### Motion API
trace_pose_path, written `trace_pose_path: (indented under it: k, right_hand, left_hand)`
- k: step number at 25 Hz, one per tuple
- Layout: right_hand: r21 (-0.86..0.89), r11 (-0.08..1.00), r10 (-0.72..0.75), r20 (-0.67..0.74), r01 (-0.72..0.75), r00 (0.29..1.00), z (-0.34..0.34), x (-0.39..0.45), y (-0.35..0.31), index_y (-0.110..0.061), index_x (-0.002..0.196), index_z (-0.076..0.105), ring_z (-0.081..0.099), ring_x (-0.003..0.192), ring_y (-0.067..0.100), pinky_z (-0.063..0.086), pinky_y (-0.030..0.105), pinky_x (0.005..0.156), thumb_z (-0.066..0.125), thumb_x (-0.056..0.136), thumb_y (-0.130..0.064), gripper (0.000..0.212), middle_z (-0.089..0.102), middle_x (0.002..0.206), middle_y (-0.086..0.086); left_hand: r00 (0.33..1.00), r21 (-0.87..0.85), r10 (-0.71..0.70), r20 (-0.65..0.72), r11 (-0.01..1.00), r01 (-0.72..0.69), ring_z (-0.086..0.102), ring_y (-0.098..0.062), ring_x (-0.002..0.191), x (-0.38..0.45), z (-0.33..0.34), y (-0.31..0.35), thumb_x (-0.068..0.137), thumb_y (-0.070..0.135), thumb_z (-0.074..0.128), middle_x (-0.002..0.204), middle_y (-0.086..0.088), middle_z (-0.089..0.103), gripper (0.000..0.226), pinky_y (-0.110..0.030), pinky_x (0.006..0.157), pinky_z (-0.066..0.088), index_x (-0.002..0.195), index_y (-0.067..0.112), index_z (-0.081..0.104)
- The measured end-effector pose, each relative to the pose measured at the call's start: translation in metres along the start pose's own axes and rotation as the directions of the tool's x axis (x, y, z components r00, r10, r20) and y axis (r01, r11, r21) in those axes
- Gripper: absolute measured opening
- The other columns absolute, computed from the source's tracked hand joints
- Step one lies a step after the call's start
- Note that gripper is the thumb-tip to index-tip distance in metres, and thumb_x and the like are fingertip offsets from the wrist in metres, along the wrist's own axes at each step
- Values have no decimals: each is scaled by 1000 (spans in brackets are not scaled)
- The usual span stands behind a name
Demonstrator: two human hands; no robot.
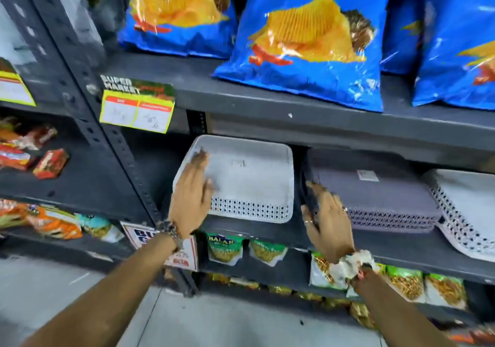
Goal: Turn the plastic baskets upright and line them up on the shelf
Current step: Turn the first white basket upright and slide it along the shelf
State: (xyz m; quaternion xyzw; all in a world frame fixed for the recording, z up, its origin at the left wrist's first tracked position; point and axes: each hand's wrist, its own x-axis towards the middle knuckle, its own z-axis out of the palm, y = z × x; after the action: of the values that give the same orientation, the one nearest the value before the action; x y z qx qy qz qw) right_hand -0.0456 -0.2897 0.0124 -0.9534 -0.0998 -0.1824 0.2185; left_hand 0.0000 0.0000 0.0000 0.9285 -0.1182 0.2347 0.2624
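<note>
Three baskets are seen upside down on the dark shelf [267, 230] — the white basket [249, 175] is touched by the open left hand [191, 199], the grey basket [375, 194] by the open right hand [328, 220].

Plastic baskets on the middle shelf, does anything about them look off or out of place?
Yes. All three lie bottom-up: the white basket under the left hand, the grey basket at the right hand, and another white basket at the right, which sits askew and overlaps the grey one's corner.

supermkt aisle: metal shelving [267, 100] w/ chip bags [308, 46], price tag [136, 111], snack pkts [225, 247].
</note>
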Motion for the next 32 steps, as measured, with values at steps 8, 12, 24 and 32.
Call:
trace_pose_path:
  k: [8, 12, 24, 32]
  right_hand:
    - [449, 508, 613, 411, -735, 675, 71, 49, 18, -18, 137, 38, 29, 138, 31, 19, 39, 117, 34, 94, -43, 50, 35, 149, 11]
    - [421, 450, 608, 502, -788, 615, 75, 61, 25, -10, 138, 35, 25, 140, 28, 15, 35, 116, 32, 95, -41, 53, 29, 151, 12]
    - [791, 440, 546, 140, -424, 826, 8, 53, 28, 7, 113, 53, 63, 67, -14, 51, 5, 62, 37, 70, 32, 52, 69, 80, -16]
    - [816, 462, 542, 51, -348, 839, 3, 56, 27, 10, 114, 53, 67, 74, -7, 52, 8, 62, 31, 69, 34, 55, 72, 86, -1]
  left_hand:
    - [419, -470, -866, 273, 260, 843, 53, -26, 114, 35, 28, -77, 95, 53, 17, 124, -13, 56, 67, -36, 90, 42, 127, 2, 47]
    - [307, -498, -870, 385, 84, 863, 50, -25, 122, 38, 33, -88, 90, 63, 12, 140, -6, 48, 78, -31, 97, 39, 137, 7, 40]
    - [552, -905, -800, 234, 28, 425, 42, -26, 133, 15, 12, -45, 99, 43, 14, 138, -6, 52, 54, -37, 117, 25, 130, 13, 46]
    - [674, -909, -738, 31, 260, 326, 62, 0, 98, 35, 7, -39, 100, 21, 33, 80, 23, 71, 29, -27, 106, 42, 84, 24, 58]
